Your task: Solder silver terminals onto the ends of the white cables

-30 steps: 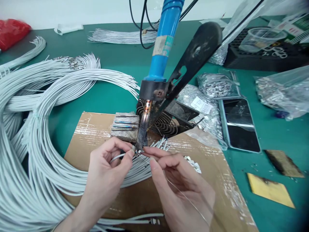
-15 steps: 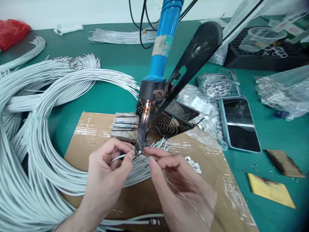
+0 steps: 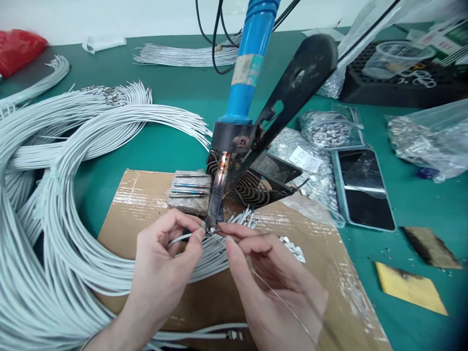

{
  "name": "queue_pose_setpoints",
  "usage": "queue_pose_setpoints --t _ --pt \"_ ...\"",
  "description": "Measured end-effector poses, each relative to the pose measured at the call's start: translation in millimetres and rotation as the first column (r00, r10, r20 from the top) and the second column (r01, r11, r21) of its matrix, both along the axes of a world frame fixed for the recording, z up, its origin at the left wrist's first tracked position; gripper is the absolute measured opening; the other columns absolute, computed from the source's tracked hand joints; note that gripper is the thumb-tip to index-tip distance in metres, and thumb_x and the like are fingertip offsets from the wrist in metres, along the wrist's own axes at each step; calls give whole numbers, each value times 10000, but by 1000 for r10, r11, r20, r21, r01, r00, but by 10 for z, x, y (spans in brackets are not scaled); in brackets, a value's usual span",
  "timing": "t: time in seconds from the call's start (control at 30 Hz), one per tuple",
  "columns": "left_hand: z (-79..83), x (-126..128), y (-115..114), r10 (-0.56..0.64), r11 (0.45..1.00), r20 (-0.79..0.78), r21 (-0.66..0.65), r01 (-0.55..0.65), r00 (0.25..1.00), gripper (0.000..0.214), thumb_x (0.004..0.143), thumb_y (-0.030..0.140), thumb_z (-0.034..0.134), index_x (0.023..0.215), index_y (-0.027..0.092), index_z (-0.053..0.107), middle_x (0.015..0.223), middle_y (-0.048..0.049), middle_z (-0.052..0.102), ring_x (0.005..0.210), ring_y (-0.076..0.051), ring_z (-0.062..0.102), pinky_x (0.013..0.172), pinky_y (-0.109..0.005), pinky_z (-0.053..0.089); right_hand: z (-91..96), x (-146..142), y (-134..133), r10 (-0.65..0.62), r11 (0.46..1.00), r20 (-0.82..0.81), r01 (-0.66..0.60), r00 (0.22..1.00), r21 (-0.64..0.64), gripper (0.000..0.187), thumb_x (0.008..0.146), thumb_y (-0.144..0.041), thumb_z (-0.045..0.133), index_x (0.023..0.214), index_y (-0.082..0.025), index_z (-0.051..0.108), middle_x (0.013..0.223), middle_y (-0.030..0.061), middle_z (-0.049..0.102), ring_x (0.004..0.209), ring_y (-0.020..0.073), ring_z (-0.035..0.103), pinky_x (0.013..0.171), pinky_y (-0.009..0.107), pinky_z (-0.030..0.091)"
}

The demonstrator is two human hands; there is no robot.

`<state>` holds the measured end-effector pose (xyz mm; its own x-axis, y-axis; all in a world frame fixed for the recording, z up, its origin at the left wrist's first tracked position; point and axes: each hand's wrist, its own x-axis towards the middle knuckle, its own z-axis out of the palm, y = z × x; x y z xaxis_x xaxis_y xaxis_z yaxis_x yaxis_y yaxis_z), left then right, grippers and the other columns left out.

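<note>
My left hand (image 3: 170, 253) pinches the end of a white cable (image 3: 180, 239) between thumb and forefinger, just below the tip of a soldering iron (image 3: 218, 187). A small metal piece (image 3: 212, 229) sits at the cable's end, at the iron's tip; whether they touch is hard to tell. My right hand (image 3: 270, 273) is closed on a thin solder wire (image 3: 281, 298), which trails down to the lower right. The iron's blue handle (image 3: 243, 73) is clamped in a black holder, tip down. Behind my fingers lies a bundle of white cable ends (image 3: 219, 248).
Cardboard (image 3: 120, 204) covers the middle of the green table. A grey block (image 3: 188, 204) bears several metal rods. Large white cable coils (image 3: 73, 195) fill the left. Rightward lie a phone (image 3: 365, 190), bags of metal parts (image 3: 329, 131), a yellow sponge (image 3: 409, 287) and loose metal pieces (image 3: 294, 249).
My left hand has shifted very slightly to the right. Otherwise both hands, the cable, the solder wire and the iron look the same.
</note>
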<state>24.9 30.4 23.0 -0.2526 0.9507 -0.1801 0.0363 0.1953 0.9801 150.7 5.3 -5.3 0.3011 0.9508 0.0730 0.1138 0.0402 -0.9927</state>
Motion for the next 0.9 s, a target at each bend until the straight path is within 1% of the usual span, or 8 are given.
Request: queue_pose_setpoints --t 0.17,0.47,0.6,0.73,0.9 --pt "-4 9 -5 4 1000 3 9 -4 1000 117 732 96 764 665 178 715 702 14 749 672 -97 721 614 -97 560 10 -25 -3 -38 999 8 38 999 -19 223 917 -222 744 717 -230 646 989 63 837 877 207 779 831 316 580" --pt "16 -14 -18 -12 1000 0 -9 12 1000 120 742 106 769 679 187 707 744 5 764 713 -105 730 651 -107 570 8 -29 -1 -28 999 13 27 1000 20 215 913 -205 753 726 -228 648 955 50 831 856 197 772 784 295 567" --pt "11 2 -1 0 1000 -1 8 0 1000 125 736 101 764 669 188 705 723 9 754 697 -107 725 631 -109 566 5 -25 2 -24 999 37 23 999 30 218 917 -213 748 725 -226 646 966 56 832 851 201 773 794 304 574" --pt "0 9 -1 -2 1000 0 0 2 1000 123 730 97 771 672 187 710 723 13 751 700 -102 725 633 -101 561 -10 -19 2 -20 999 49 17 999 49 211 917 -198 741 731 -226 645 953 49 829 863 200 778 817 301 573" --pt "-9 -3 -17 -5 1000 4 -2 5 1000 131 739 95 775 673 188 709 734 14 752 709 -102 728 642 -98 562 -29 -22 1 -16 998 48 13 999 63 201 911 -173 739 738 -228 655 925 38 820 842 194 775 793 295 574"
